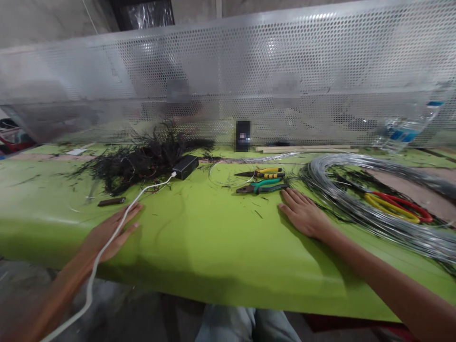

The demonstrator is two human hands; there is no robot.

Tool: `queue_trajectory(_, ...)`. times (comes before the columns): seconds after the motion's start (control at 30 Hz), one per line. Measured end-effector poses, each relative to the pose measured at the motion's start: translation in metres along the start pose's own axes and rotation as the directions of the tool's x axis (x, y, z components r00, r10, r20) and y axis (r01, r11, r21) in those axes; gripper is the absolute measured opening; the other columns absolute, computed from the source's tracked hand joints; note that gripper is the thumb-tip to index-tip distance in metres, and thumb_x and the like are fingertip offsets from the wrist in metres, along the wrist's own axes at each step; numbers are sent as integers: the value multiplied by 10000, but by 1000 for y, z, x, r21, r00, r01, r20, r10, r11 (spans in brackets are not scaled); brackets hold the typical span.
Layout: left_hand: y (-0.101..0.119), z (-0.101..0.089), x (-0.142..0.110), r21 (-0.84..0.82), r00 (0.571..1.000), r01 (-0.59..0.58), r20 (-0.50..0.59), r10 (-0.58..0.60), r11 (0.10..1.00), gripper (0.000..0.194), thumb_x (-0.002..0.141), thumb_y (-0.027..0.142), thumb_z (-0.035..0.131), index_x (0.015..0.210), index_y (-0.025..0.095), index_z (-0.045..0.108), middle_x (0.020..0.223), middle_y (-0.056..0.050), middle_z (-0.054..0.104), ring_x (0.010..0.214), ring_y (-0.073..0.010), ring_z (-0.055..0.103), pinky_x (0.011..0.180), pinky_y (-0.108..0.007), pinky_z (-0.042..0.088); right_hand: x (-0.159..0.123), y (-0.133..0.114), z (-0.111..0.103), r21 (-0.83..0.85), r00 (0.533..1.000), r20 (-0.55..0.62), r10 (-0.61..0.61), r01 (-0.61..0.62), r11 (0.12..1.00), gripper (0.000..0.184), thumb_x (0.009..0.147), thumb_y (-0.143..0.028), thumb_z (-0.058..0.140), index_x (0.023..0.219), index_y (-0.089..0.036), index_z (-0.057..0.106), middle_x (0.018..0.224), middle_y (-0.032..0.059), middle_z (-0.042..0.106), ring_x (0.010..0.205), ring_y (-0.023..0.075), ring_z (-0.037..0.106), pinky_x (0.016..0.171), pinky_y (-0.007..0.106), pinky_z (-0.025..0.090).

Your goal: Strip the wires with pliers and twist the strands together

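My left hand [113, 232] rests on the green table cover [199, 242] with its fingers stretched out and nothing in it. A white cable [117, 228] passes across it to a black box [185, 167]. Just beyond that hand lies a small dark brown bar [111, 202]. Flat on the cover, fingers spread, is my right hand [301, 211], also holding nothing. Its fingertips are close to the green-handled pliers [263, 186]. Behind these are yellow-and-black long-nose pliers [260, 173]. A coil of silver wire [320, 173] lies to the right of that hand.
Red-and-yellow-handled scissors [402, 206] lie inside the coil. A heap of black, twig-like strands [135, 161] spreads at the back left. A perforated metal panel [213, 71] stands along the back, with a dark upright object [242, 136] before it and a plastic bottle [406, 130] at right.
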State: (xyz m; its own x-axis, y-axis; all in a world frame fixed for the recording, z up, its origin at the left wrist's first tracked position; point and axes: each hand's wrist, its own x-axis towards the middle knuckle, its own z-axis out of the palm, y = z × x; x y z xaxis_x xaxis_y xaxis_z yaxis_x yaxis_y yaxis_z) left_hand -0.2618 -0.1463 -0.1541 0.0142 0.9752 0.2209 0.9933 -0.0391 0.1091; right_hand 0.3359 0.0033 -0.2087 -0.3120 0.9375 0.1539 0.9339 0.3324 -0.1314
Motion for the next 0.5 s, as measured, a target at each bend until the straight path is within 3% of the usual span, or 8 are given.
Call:
queue_trajectory(0.1,0,1,-1,1,1000,-13,-7,13,1000,591,1023,523,425,1583,344,489,1668,35,481,1505,-307,524,1270,-522,429,0,-2,-1,-1,1000,2,22,-22,1000,707,1129,-553,259,1694,-137,350,1762,174,324,1650,310,272,1339,530,255)
queue_trajectory(0.2,-1,4,-5,8,998,4,-69,-4,1000,563,1027,528,412,1546,345,528,1623,41,546,1493,-305,536,1278,-515,424,-2,-5,-4,-8,1000,3,30,-30,1000,710,1124,-553,286,1690,-128,349,1758,176,332,1648,308,279,1335,547,256)
queue_trajectory(0.33,-2,9,-11,10,985,75,-159,-72,997,562,1053,561,330,1511,335,563,1535,8,638,1442,-357,578,1254,-594,434,-5,-8,-7,-29,999,12,32,-32,999,743,1112,-535,243,1681,-73,366,1752,172,338,1649,315,272,1348,512,248)
queue_trajectory(0.4,1,12,-7,8,987,77,-142,-75,997,623,1048,619,325,1526,298,560,1573,-38,602,1457,-378,560,1246,-598,438,-5,-7,-7,-37,999,19,37,-36,999,748,1107,-534,239,1682,-75,371,1753,158,338,1648,318,275,1349,503,254)
queue_trajectory(0.5,13,19,13,-1,1000,4,-29,-4,1000,741,1019,724,334,1543,255,566,1663,-60,497,1529,-344,485,1283,-509,408,0,-6,-8,-37,998,24,51,-50,998,706,1121,-510,260,1684,-100,373,1748,153,357,1644,309,292,1341,503,280)
